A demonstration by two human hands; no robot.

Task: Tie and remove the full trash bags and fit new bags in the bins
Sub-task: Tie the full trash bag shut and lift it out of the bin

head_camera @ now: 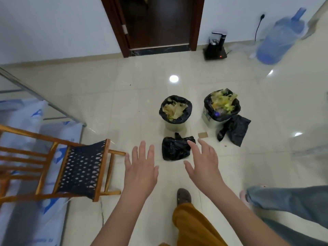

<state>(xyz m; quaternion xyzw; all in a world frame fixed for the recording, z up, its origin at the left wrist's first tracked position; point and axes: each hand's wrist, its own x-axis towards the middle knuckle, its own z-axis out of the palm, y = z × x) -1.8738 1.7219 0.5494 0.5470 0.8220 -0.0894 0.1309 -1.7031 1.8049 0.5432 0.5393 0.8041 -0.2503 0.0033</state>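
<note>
— Presently, hands?
— My left hand [141,170] and right hand [204,163] are spread flat, holding nothing.
— Bags?
— Folded black bag [174,148] lies just beyond my fingers; another [235,129] beside the right bin [208,118]. Left bin [174,126] also stands full, lined.

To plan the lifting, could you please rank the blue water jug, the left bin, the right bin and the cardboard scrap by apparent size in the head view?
1. blue water jug, though blurred
2-3. left bin and right bin: they look alike, so unranked
4. cardboard scrap
</note>
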